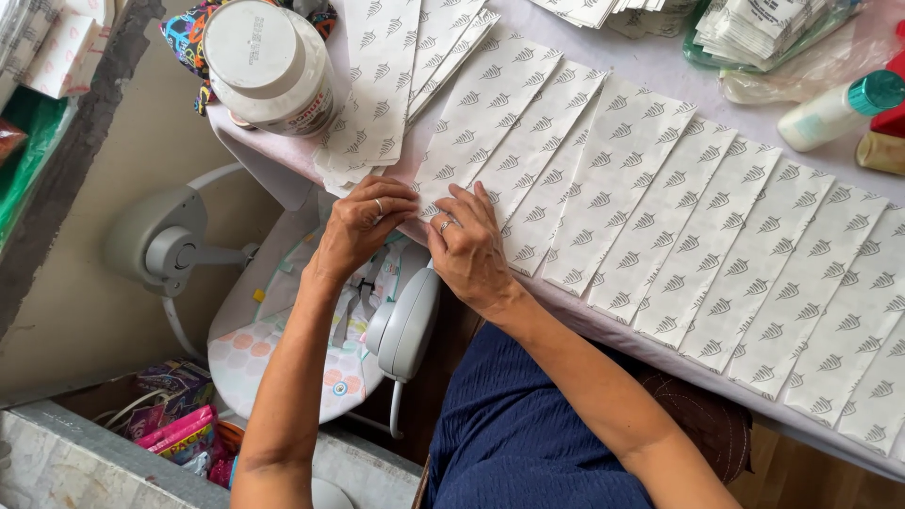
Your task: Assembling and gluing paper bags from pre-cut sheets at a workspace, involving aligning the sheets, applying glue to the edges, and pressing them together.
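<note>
Long white paper sheets printed with small grey leaf marks [603, 179] lie side by side in an overlapping row along the table's near edge. My left hand [363, 226] and my right hand [468, 247] press together on the near end of one sheet [471, 123] at the left of the row, with the fingertips pinching its edge at the table's rim. Each hand wears a ring. A loose pile of the same sheets [382, 85] lies just beyond my left hand.
A big white jar with a lid [269, 66] stands at the table's left corner. At the far right lie a white bottle with a teal cap [834, 111] and stacks of folded papers [754, 28]. A baby seat [320, 311] sits on the floor below.
</note>
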